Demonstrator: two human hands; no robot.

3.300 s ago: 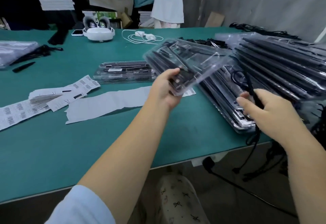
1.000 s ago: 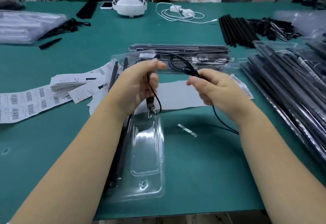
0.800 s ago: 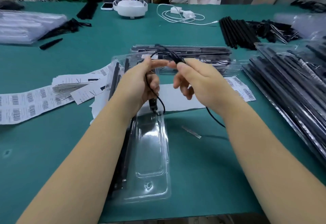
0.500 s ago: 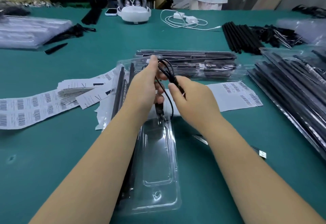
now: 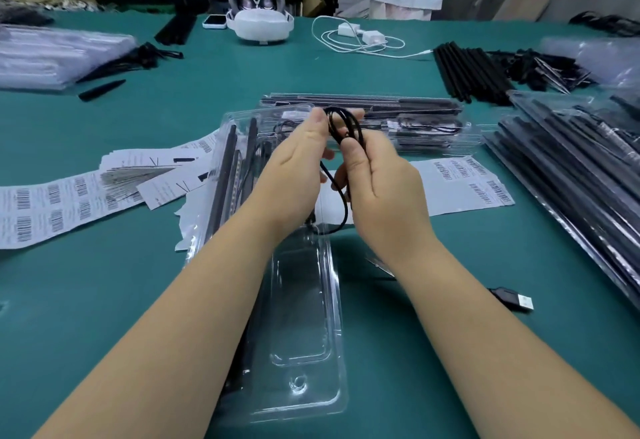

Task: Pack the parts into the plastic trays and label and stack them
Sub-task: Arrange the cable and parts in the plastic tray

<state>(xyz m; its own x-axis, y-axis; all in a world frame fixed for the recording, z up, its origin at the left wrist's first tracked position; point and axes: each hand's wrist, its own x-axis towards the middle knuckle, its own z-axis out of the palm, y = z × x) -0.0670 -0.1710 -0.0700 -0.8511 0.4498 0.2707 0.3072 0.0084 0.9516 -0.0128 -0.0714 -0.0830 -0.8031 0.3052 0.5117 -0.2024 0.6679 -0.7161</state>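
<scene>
Both hands meet above the clear tray on the green bench: left hand and right hand each pinch the coiled black cable, its plug lying right.

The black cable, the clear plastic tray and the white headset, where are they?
black cable (image 5: 346, 123), head view, on the coiled loop between the fingers.
clear plastic tray (image 5: 304, 303), head view, on its empty pocket.
white headset (image 5: 260, 24), head view, on its front shell.

even overhead light, glare on clear tray, edges warped, slightly soft.
</scene>
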